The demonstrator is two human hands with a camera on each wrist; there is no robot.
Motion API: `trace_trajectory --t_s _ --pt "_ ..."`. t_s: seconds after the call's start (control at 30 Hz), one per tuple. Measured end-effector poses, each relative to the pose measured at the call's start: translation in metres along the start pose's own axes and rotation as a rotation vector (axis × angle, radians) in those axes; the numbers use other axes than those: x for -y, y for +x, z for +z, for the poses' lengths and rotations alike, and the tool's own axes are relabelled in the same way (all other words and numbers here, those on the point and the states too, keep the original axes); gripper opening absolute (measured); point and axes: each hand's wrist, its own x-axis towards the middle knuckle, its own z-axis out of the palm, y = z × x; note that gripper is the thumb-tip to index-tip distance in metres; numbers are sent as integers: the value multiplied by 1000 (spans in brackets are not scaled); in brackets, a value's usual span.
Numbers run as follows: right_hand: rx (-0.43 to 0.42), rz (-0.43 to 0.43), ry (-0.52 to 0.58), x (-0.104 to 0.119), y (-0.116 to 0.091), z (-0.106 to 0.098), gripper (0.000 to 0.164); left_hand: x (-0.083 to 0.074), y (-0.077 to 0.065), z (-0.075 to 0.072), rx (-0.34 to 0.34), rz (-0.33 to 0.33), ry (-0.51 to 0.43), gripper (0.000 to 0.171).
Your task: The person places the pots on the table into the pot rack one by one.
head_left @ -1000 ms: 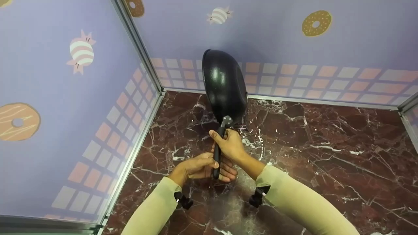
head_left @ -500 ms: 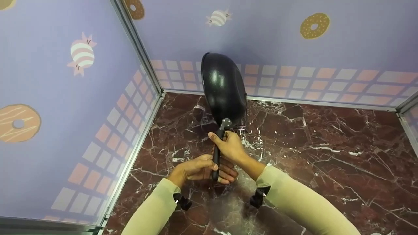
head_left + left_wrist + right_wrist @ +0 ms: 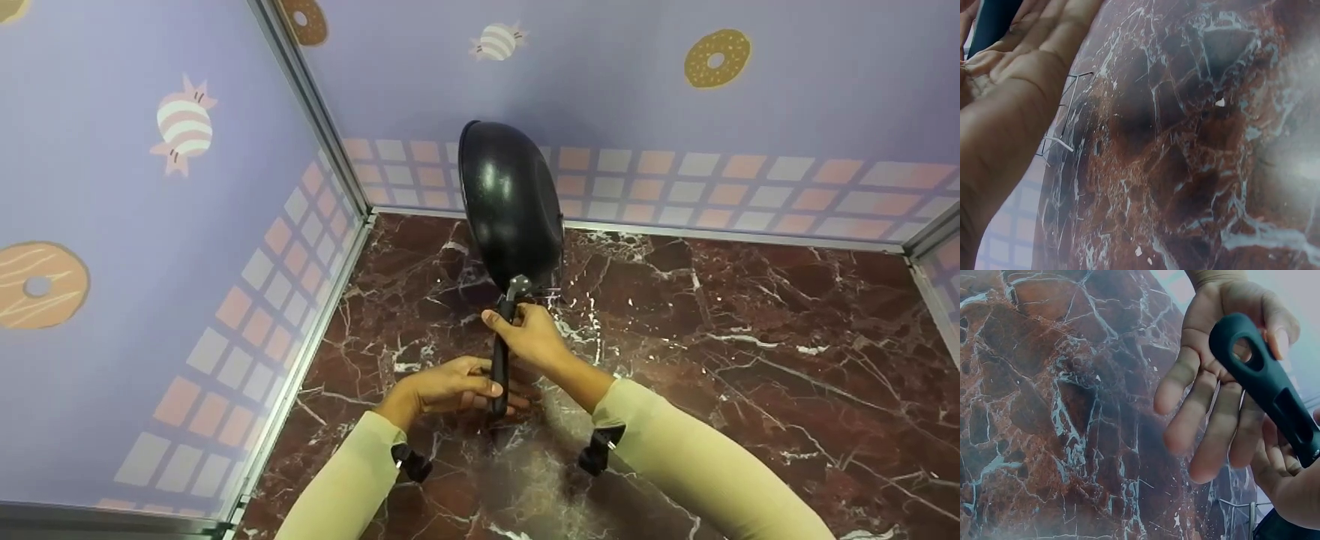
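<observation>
A black frying pan (image 3: 514,195) with deep sides stands tilted on its edge in the head view, its underside to the right. Its black handle (image 3: 501,375) points down toward me. My right hand (image 3: 536,334) grips the handle near the bracket, thumb along its top. Lower down, my left hand (image 3: 450,386) lies under the handle's end. The right wrist view shows that palm turned up with fingers spread straight and the thumb beside the handle's holed end. Whether the thumb touches it, I cannot tell.
A thin wire rack (image 3: 1067,124) stands by the pan, mostly hidden behind it in the head view. The dark red marbled surface (image 3: 750,390) meets a patterned back wall (image 3: 637,90) and a left wall (image 3: 97,180), joined by metal edging.
My left hand has shifted slightly left, and its fingers show less beyond the handle. The pan and my right hand stay almost where they were; the view drifts a little.
</observation>
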Motion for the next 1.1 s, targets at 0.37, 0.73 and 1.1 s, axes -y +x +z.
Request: trace_trajectory --t_s 0.37,0.73,1.1 --pt "40 3 38 -3 2 -3 36 0 -3 -3 -144 -10 70 53" --pt "11 43 47 -10 1 -5 31 4 -1 -7 -165 -12 156 68" --pt "-15 47 -66 -17 -1 -16 54 -1 0 -16 -374 -4 521 71"
